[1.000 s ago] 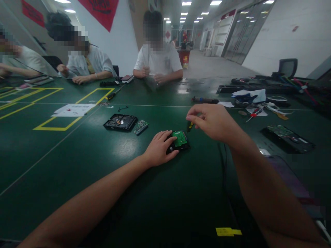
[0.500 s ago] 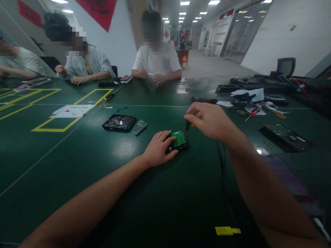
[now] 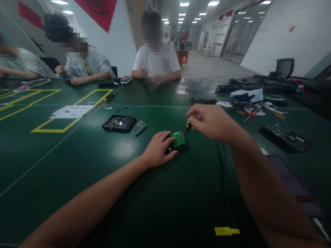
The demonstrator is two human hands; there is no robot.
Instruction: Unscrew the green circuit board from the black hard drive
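A black hard drive (image 3: 178, 145) with a green circuit board (image 3: 178, 138) on top lies on the green table (image 3: 77, 165). My left hand (image 3: 157, 150) rests on its left side, fingers pressed flat on it. My right hand (image 3: 210, 121) is closed in a pinch round a small yellow-and-black screwdriver (image 3: 188, 125). The screwdriver stands nearly upright with its tip at the board's right edge.
An opened hard drive (image 3: 119, 123) and a loose circuit board (image 3: 140, 127) lie to the left. Another drive (image 3: 284, 136) lies at the right. Tools, cloth and cables (image 3: 254, 100) crowd the far right. Three people sit across the table. A yellow tag (image 3: 227, 231) lies near me.
My right hand has turned slightly on the screwdriver, so its yellow handle shows again. My left hand and the hard drive have stayed put.
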